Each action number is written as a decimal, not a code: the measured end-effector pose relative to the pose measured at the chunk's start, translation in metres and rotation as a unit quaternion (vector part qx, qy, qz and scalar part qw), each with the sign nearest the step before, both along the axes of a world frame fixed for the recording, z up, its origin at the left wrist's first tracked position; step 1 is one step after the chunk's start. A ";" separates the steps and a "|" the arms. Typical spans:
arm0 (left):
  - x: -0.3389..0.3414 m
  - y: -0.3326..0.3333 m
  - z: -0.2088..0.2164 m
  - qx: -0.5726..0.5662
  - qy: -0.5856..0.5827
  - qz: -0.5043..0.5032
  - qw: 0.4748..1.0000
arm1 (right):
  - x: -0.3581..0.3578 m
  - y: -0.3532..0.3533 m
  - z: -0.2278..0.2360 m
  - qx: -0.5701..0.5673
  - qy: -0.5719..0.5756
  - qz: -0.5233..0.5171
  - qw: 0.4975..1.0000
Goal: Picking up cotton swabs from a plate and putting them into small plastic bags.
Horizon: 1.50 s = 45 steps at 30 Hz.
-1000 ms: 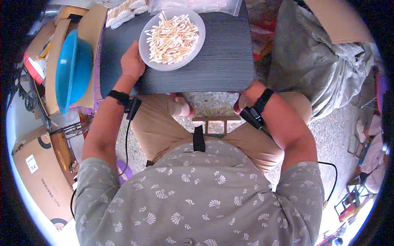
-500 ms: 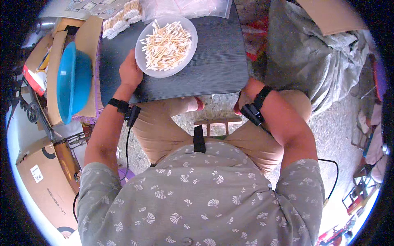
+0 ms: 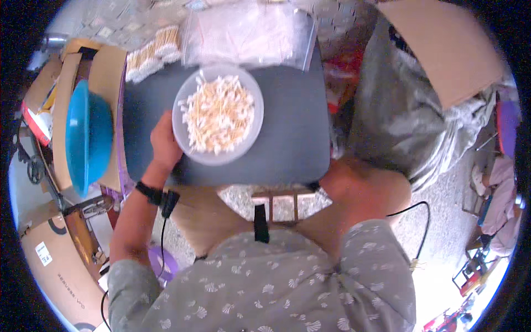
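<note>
A translucent white bowl (image 3: 180, 133) heaped with loose cotton swabs (image 3: 221, 113) stands on a dark tabletop (image 3: 296, 138). My left hand (image 3: 165, 143) is at the bowl's left side, its fingers curled in against the wall and partly hidden by it. At the table's right front corner is my right hand (image 3: 333, 170), low beside my knee; motion smears it, and its fingers do not show clearly. Bundled cotton swabs (image 3: 155, 52) lie at the back left of the table. Beside them, clear plastic bags (image 3: 243, 36) spread along the back edge.
A blue basin (image 3: 91, 138) leans upright by an open cardboard box (image 3: 110, 72) left of the table. To the right stands a large grey sack (image 3: 381, 122) with a cardboard sheet (image 3: 442, 50) over it. A wooden stool frame (image 3: 276, 205) shows between my legs.
The whole view has shifted, so the table sits lower in the picture. My right forearm has drawn in, with its wristband out of sight. My left hand stays by the bowl.
</note>
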<state>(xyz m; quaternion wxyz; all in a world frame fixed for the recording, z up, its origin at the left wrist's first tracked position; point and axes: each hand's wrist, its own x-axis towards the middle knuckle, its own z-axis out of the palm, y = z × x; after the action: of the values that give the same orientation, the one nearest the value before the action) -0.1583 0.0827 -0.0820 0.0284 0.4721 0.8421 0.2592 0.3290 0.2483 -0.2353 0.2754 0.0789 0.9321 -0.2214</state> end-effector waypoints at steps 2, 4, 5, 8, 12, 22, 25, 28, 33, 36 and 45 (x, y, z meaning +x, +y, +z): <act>0.003 0.005 -0.010 0.019 -0.057 0.014 0.998 | -0.101 0.027 -0.018 0.010 -0.003 -0.018 1.000; 0.000 0.003 -0.005 -0.044 -0.011 0.013 0.999 | -0.216 0.055 -0.037 0.011 0.001 -0.024 1.000; -0.001 -0.003 -0.005 -0.042 -0.006 0.014 0.999 | -0.221 0.052 -0.047 0.008 0.005 -0.022 1.000; -0.005 -0.013 -0.014 -0.002 -0.068 0.041 0.997 | -0.216 0.024 -0.079 0.002 0.018 -0.024 1.000; -0.008 -0.011 -0.013 -0.033 -0.079 0.034 0.996 | -0.207 -0.022 -0.125 -0.018 0.036 -0.039 0.998; -0.003 0.024 -0.027 0.066 -0.492 0.222 0.839 | -0.295 -0.139 -0.202 -0.146 0.008 -0.168 0.975; -0.013 0.025 -0.028 0.031 -0.464 0.200 0.862 | -0.215 -0.075 -0.275 -0.173 0.010 -0.184 0.968; -0.021 0.031 -0.035 -0.004 -0.442 0.177 0.879 | -0.235 -0.100 -0.294 -0.198 0.006 -0.202 0.959; -0.028 0.032 -0.046 -0.048 -0.400 0.151 0.903 | -0.222 -0.108 -0.321 -0.005 0.125 -0.104 0.987; -0.029 0.033 -0.052 -0.069 -0.385 0.132 0.911 | -0.211 -0.113 -0.336 -0.069 0.140 -0.171 0.973; -0.038 0.012 -0.058 -0.125 -0.302 0.099 0.940 | -0.221 -0.105 -0.325 -0.009 0.120 -0.087 0.989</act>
<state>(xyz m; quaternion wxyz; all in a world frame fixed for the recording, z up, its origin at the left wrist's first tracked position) -0.1967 0.0943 -0.1400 0.3141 0.2784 0.8622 0.2837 0.1081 0.1432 -0.5608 0.1420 0.1304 0.9460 -0.2606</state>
